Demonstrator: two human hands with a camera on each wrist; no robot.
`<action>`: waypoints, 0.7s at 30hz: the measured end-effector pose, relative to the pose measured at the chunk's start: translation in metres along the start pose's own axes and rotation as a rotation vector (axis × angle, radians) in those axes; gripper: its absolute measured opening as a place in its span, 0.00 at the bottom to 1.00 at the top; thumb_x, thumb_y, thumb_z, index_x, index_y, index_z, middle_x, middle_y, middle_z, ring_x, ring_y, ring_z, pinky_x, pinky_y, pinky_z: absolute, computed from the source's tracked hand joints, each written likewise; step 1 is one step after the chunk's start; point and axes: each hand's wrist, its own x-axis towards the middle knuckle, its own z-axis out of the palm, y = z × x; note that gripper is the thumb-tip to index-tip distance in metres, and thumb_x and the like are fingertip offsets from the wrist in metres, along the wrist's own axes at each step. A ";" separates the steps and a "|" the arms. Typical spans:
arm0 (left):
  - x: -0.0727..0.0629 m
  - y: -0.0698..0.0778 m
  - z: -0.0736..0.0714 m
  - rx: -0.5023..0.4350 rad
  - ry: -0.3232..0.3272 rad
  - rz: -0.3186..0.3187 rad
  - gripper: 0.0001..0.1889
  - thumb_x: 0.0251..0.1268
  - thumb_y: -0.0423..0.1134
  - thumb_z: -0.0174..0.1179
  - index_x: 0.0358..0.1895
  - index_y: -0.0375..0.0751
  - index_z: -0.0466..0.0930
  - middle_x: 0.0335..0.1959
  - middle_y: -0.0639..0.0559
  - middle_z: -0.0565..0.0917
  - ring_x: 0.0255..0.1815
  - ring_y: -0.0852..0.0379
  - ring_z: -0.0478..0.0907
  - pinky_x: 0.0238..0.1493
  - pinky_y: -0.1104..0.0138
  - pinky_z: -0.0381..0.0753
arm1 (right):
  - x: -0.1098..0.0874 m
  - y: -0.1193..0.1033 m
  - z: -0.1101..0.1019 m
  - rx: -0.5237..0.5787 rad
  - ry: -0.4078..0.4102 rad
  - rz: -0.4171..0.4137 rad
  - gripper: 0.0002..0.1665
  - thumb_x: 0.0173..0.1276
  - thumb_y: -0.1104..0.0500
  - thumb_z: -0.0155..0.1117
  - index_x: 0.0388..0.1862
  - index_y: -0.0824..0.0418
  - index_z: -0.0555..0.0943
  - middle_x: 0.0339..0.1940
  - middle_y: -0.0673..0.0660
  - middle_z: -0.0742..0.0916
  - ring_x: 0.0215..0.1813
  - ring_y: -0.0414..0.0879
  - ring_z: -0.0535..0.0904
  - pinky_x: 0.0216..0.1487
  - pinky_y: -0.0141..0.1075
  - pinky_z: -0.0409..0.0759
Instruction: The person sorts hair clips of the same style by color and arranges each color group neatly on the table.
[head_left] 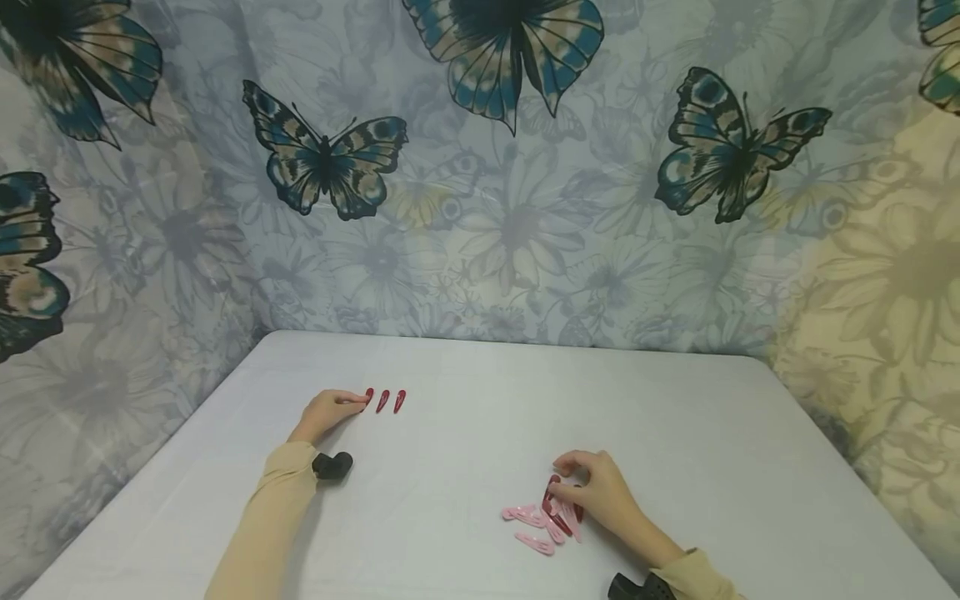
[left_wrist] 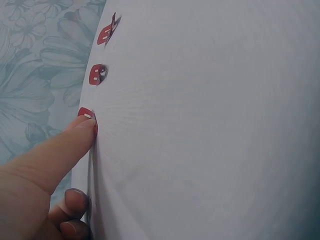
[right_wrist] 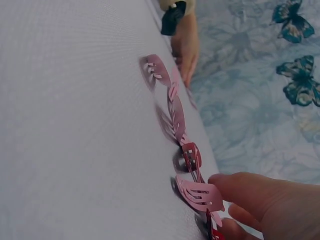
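Observation:
Three dark red snap hair clips stand in a short row at the far left of the table. My left hand (head_left: 327, 414) is at the leftmost red hair clip (left_wrist: 86, 113), pinching it between thumb and fingertip low at the tabletop. Beside it lie the middle red clip (head_left: 383, 401) and the right red clip (head_left: 400, 402). My right hand (head_left: 603, 492) reaches over a loose pile of pink and red hair clips, thumb and forefinger apart. Its fingertips overlap a red clip (head_left: 551, 492) in the head view. A pink clip (right_wrist: 201, 194) lies right by the fingers in the right wrist view.
Another pink clip (head_left: 535, 544) lies at the pile's near edge. The white-covered table (head_left: 450, 467) runs back to a fabric backdrop (head_left: 517, 275) printed with butterflies and flowers. Black wrist cameras (head_left: 332, 467) sit on both sleeves.

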 end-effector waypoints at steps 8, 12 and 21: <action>-0.001 -0.005 0.001 -0.020 0.006 -0.002 0.15 0.53 0.43 0.64 0.40 0.36 0.83 0.47 0.38 0.77 0.49 0.39 0.70 0.49 0.50 0.64 | -0.001 -0.003 0.004 -0.008 0.000 0.027 0.13 0.39 0.63 0.76 0.24 0.55 0.81 0.22 0.41 0.80 0.28 0.42 0.62 0.30 0.34 0.58; -0.003 -0.005 0.000 -0.023 0.003 -0.006 0.15 0.52 0.43 0.64 0.39 0.35 0.83 0.47 0.37 0.78 0.49 0.39 0.70 0.49 0.50 0.65 | -0.001 -0.004 0.004 -0.021 -0.002 0.032 0.12 0.40 0.64 0.75 0.23 0.55 0.81 0.22 0.41 0.80 0.28 0.42 0.62 0.29 0.34 0.58; -0.001 0.002 -0.003 -0.013 -0.014 -0.005 0.14 0.55 0.42 0.62 0.42 0.38 0.83 0.48 0.38 0.77 0.52 0.38 0.68 0.51 0.49 0.62 | 0.001 -0.007 0.002 -0.041 0.002 0.086 0.17 0.40 0.63 0.76 0.29 0.60 0.78 0.22 0.44 0.76 0.28 0.43 0.62 0.29 0.34 0.61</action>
